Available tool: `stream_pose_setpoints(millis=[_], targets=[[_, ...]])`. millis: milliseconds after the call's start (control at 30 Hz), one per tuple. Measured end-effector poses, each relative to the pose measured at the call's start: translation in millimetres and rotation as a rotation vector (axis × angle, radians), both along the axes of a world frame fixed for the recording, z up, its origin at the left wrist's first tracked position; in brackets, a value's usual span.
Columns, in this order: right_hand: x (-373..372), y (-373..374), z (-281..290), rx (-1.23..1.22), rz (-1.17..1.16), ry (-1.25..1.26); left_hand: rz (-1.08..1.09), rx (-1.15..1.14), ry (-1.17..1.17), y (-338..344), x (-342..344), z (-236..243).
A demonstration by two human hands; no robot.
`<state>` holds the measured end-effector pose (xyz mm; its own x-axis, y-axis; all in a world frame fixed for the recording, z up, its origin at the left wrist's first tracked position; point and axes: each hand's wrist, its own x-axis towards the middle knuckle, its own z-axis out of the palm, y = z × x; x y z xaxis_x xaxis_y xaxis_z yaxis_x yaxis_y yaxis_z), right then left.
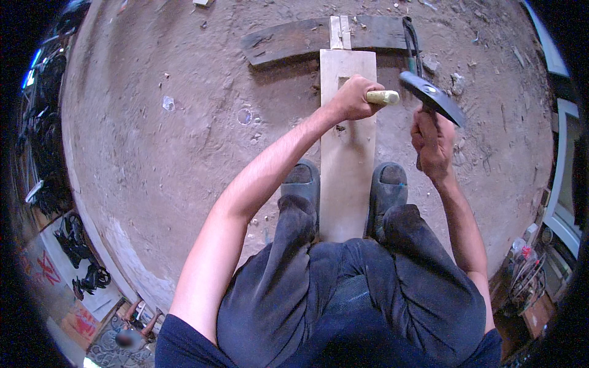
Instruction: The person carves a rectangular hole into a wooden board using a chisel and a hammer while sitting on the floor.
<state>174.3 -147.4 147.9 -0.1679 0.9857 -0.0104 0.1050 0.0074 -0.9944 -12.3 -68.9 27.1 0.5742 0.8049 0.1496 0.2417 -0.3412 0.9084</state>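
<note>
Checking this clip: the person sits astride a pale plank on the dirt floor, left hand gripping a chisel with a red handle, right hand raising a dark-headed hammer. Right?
Not quite. In the head view the chisel handle in the left hand is pale yellowish, not red. The rest holds: plank between the feet, right hand raising the hammer.

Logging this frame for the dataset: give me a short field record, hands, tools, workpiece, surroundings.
left hand: left hand gripped around a pale-handled tool, over the plank
right hand: right hand holds a dark flat-headed tool raised beside the plank
workpiece: light wooden plank lying lengthwise between the feet
support: far end of the plank rests on a dark board laid crosswise
feet: dark slippers on either side of the plank
ground: dusty dirt floor with small debris
tool tip contact: hidden by the hand
</note>
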Motion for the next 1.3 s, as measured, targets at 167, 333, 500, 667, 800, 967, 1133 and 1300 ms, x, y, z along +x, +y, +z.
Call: stream_pose_setpoints(millis=[167, 333, 500, 667, 800, 967, 1133, 1300], targets=[[-14.3, 5.2, 7.0, -0.179, 0.084, -0.339, 0.033, 0.003, -0.094, -9.1, -0.2, 26.8], [-9.8, 0.8, 5.1, -0.192, 0.139, -0.349, -0.031, -0.014, 0.027, -8.4, -2.5, 3.8], [-8.1, 4.3, -1.8, -0.208, 0.090, -0.318, -0.022, 0.001, 0.017, -5.0, 3.3, -5.0], [-6.2, 16.2, -9.2, -0.278, 0.029, -0.291, 0.014, -0.034, 0.094, 2.8, 8.4, -0.7], [-7.2, 23.2, -10.8, -0.273, -0.016, -0.272, 0.023, -0.125, -0.002, 5.8, 9.0, 11.1], [-6.7, 19.1, -11.0, -0.251, -0.052, -0.163, 0.077, -0.095, -0.056, 8.6, 10.4, 8.8], [-6.8, 10.1, -8.6, -0.045, -0.114, 0.027, 0.067, -0.111, -0.041, 8.1, 9.0, 3.5], [-7.2, 10.8, -6.8, -0.077, -0.079, 0.016, 0.075, -0.112, -0.063, 5.8, 5.4, 7.7]])
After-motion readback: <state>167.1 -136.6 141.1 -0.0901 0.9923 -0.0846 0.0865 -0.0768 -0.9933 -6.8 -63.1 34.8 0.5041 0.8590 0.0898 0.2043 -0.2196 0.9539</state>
